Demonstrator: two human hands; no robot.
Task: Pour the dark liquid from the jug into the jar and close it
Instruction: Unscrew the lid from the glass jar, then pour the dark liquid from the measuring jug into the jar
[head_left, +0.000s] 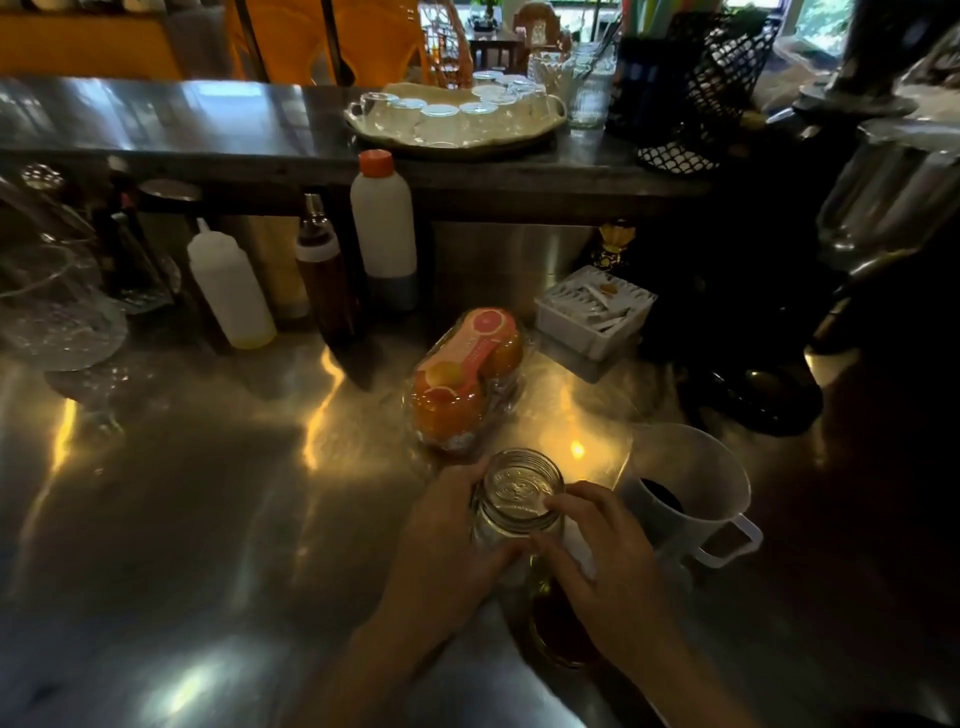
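From the head view, looking down, the person stands at a steel tabletop (208, 519) that throws back warm patches of light. Both hands are on a clear glass jar (519, 506) near the front edge: the left hand (441, 545) is wrapped around the jar's near-left side, fingers curled on the glass, and the right hand (597, 551) comes in from the other side with its fingertips resting on the jar's threaded rim. The jar's mouth is open and I can see down to an embossed base, so it looks empty; no lid is on it, and I cannot tell for sure where the lid is. Something dark and rounded, a brownish object (561, 629), sits beneath the right wrist, too dim to name. Just to the right of the jar stands the translucent plastic jug (685, 493), upright, handle toward the person, with a pool of dark liquid (660, 499) low inside it. Beyond the jar lies a clear pack of oranges (467, 379), and farther back stand squeeze bottles and a white bottle with an orange cap (383, 228). By my reckoning the task is barely begun: the jar is being steadied or placed, nobody has hold of the jug, and pouring and closing are both left to do.
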